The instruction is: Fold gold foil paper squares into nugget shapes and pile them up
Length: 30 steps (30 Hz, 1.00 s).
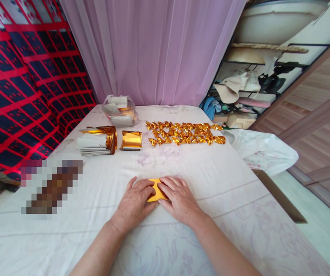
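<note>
Both hands lay flat on the bed's white sheet near its front edge: my left hand (pixel 134 199) and right hand (pixel 178 199), fingers spread, gripping nothing, pinned a gold paper piece (pixel 156 190) between them, I judged to crease it. Folded gold pieces (pixel 185 133) sat in rows toward the far edge, handy beside foil stacks (pixel 98 141). A clear plastic bag (pixel 119 110) held white-and-gold sheets.

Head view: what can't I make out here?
- Gold sheet: mostly covered by left hand and right hand; its folds are hidden.
- Pixelated patch on the tablecloth: blurred out.
- Plastic bag: contents too small.
- Shelf items: jumbled, unclear.
</note>
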Tool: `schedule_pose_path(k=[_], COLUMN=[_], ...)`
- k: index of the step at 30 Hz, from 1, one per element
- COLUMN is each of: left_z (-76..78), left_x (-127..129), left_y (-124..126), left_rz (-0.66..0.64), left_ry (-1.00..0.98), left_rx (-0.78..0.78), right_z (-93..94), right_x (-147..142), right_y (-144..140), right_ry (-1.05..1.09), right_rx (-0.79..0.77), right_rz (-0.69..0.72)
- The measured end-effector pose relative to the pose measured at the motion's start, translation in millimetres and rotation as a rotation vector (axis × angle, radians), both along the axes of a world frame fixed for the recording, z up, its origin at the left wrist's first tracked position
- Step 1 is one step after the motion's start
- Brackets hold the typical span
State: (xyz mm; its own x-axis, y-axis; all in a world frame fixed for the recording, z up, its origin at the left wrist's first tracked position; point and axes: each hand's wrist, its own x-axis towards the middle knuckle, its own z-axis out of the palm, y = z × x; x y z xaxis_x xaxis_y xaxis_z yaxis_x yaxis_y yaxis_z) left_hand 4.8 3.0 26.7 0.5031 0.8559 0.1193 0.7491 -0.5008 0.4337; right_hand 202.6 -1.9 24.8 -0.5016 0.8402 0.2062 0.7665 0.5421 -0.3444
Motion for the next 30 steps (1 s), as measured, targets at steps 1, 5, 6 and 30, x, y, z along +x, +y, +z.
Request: schedule_pose_path(k=[1,5,6,30], left_z=[-0.5,-0.2,-0.2,-20.1], left_x=[0,-2,-2,-13], left_y=[1,2,2,3], left_rz=[0.001,0.003,0.005,-0.028], left_ry=[-0.001,-0.006,-0.010,-0.034], left_rx=[-0.003,-0.016,-0.015,0.055], right_z=[-0.1,0.1,0.2,-2.1], right_x=[0,1,1,7], right_y=[0,1,1,2], right_ry=[0.002,0.018,0.024,0.086], right_rx=[0.000,-0.009,-0.013,-0.149], right_rz=[0.002,0.007,0.006,0.005])
